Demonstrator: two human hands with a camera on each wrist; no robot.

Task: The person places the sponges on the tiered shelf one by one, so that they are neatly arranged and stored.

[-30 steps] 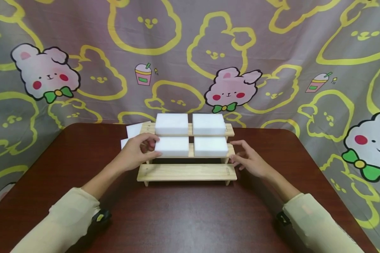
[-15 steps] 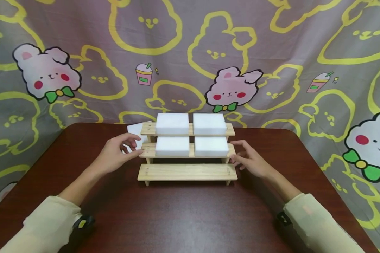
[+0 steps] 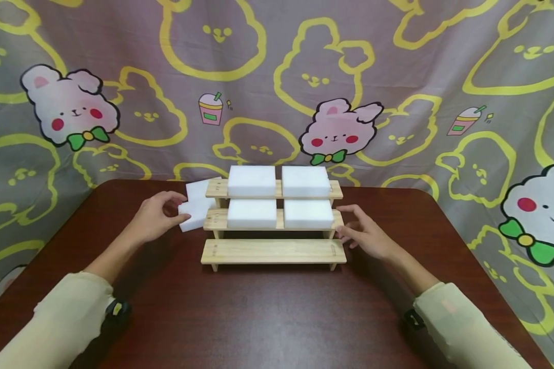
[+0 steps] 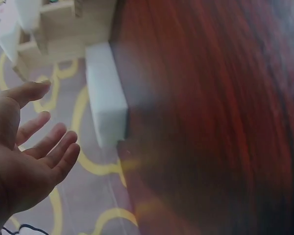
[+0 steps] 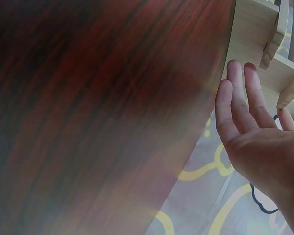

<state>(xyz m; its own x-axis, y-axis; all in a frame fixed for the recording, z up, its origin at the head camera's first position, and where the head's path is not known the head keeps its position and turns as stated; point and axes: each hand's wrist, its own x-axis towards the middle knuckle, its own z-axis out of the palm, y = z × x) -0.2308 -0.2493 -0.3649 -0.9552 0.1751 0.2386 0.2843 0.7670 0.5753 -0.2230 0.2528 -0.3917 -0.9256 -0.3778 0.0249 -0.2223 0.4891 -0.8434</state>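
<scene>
A three-step wooden display stand (image 3: 273, 251) is on the table; two white foam blocks sit on its top step and two more, including the left one (image 3: 252, 212), on its middle step. My left hand (image 3: 157, 215) is beside a white foam block (image 3: 195, 212) lying behind the stand's left end. The left wrist view shows its fingers (image 4: 63, 156) loosely bent, apart from that block (image 4: 105, 98). At the middle step's right end is my right hand (image 3: 367, 236), fingers relaxed and holding nothing; whether its fingertips touch the wood is unclear.
Another white foam piece (image 3: 198, 189) lies farther back at the left, partly hidden by the stand. The dark reddish-brown table (image 3: 277, 318) extends in front and to both sides. A patterned curtain (image 3: 258, 102) hangs right behind the table's back edge.
My left hand has left the foam block on the middle step and moved left, to beside the foam block on the table. My right hand has stayed in place.
</scene>
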